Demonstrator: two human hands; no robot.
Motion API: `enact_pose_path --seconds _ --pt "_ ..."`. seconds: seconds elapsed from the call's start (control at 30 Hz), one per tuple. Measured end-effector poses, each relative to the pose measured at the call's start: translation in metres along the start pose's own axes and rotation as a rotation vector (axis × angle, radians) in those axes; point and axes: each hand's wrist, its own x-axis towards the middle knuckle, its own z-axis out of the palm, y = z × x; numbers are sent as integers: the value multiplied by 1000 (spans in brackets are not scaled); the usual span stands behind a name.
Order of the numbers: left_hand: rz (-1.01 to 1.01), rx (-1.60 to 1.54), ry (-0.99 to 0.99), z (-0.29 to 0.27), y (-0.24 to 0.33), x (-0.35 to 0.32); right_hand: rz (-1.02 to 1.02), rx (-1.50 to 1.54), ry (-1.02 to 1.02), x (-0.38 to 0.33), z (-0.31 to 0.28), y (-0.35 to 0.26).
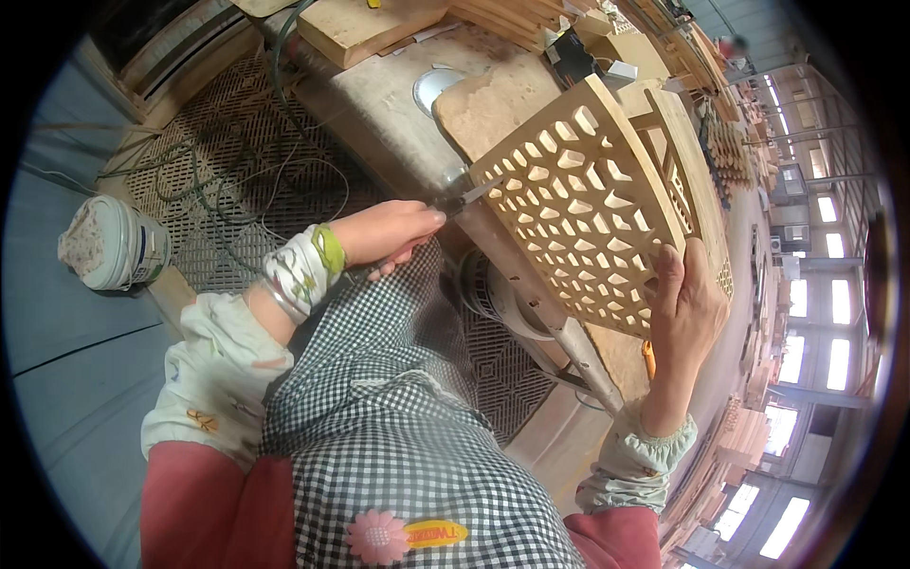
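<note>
My left hand (393, 232) is closed around the dark handle of a narrow-bladed hand tool (464, 199). Its metal blade reaches the left edge of a pale wooden panel (588, 213) pierced with many angular holes; I cannot tell the exact kind of blade. Thumb and fingers of my right hand (690, 299) grip the panel's right edge, holding it tilted up over the bench. Behind this panel stands another wooden piece (706, 171) with cut-out openings, partly hidden.
The workbench (379, 95) carries a thick wooden board (370, 28) and a dark box (573, 62). An orange-handled object (648, 358) lies below the panel. A white bucket (109, 242) stands at the left, near hoses (204, 180) on the slatted floor mat (256, 104).
</note>
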Motion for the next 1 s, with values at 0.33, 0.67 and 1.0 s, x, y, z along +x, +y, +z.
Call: enact_pose_path --seconds 0.33,0.67,1.0 --pt "-89 -587 -354 -12 -31 11 -4 14 -2 1 2 3" --pt "170 340 344 23 -43 -30 -23 -17 23 1 7 9" --pt "168 801 668 39 -23 -32 11 -8 -7 6 4 7"
